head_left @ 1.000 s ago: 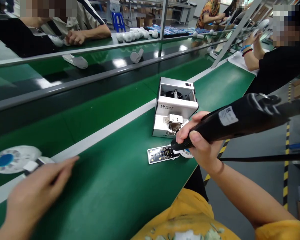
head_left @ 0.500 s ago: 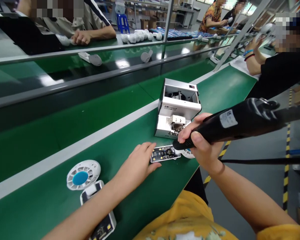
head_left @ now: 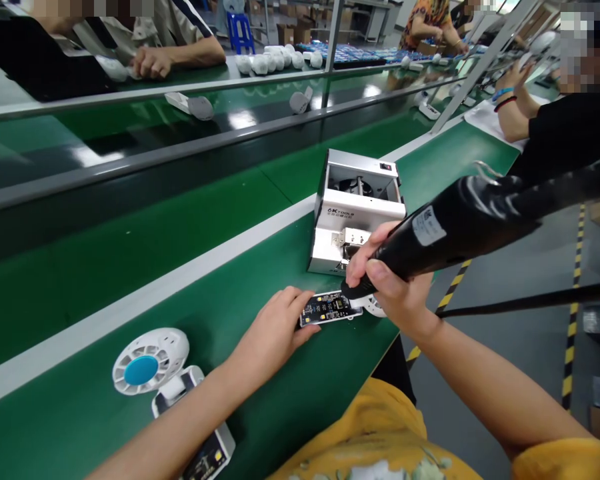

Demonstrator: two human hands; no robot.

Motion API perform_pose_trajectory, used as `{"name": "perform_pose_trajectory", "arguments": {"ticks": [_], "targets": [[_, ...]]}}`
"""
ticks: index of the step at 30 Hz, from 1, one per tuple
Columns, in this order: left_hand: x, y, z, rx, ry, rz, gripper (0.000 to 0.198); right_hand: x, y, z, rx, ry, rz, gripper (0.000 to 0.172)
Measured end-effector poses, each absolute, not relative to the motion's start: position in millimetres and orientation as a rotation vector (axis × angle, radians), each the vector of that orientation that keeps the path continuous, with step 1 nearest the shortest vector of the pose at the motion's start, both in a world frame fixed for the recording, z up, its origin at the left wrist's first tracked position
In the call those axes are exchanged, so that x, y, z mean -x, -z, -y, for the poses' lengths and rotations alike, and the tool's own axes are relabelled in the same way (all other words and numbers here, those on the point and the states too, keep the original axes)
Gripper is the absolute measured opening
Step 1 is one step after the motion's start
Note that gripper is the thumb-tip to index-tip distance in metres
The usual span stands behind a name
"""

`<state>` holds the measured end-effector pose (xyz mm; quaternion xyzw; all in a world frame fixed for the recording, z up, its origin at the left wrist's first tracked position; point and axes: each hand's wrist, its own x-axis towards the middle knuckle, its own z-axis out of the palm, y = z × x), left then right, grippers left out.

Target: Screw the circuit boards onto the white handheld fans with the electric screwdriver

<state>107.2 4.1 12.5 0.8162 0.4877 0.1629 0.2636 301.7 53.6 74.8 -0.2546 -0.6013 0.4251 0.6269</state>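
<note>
Green conveyor belt [head_left: 70, 427] runs at a slant across the view, with one white edge strip [head_left: 145, 283] along its far side and its near edge dropping to the grey floor [head_left: 510, 373] just past the right hand [head_left: 393, 287]. That hand is closed firmly around one black electric screwdriver [head_left: 460, 227], whose tip touches the circuit board [head_left: 327, 309]. The left hand [head_left: 273, 330] lies open, its fingers [head_left: 295, 297] spread and resting on the board's left end, not pinching it. The board sits flat on the belt, close to the near edge and just in front of one silver-and-white 6K Tools screw feeder [head_left: 357, 213]. One small white round part [head_left: 375, 307] touches its right end. Open belt stretches to the left, up to one white fan-shaped part with a blue centre [head_left: 150, 361], which lies beside the left forearm, near a second circuit board [head_left: 213, 457] in a white housing. Two white items [head_left: 187, 103] [head_left: 300, 101] lie on the farther belt. Beyond them, about seven white pieces [head_left: 275, 63] stand in a row, and a co-worker's hand [head_left: 153, 63] rests on the far bench
</note>
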Motion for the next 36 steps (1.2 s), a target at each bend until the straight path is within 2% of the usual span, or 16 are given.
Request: {"name": "perform_pose_trajectory", "arguments": {"ticks": [3,7,12,18,27,36], "targets": [[-106,-11,-4,-2.187,-0.438,-1.325,0.046,-304,-80,-53,0.612,-0.991,1.402,0.027],[-101,-9,-3,-2.138,-0.5,-1.321,0.055,-311,-110,-52,0.643,-0.887,1.288,0.026],[-98,-9,-4,-2.106,-0.476,-1.288,0.038,-310,-136,-63,0.615,-0.66,1.218,0.031],[-100,-8,-5,-2.139,-0.48,-1.298,0.041,-302,-123,-72,0.582,-0.712,1.267,0.026],[-102,-6,-6,-2.175,-0.479,-1.324,0.038,-328,-102,-12,0.653,-0.976,1.395,0.026],[-104,-14,-5,-2.206,-0.413,-1.35,0.04,-327,-77,-12,0.597,-0.955,1.427,0.027]]}}
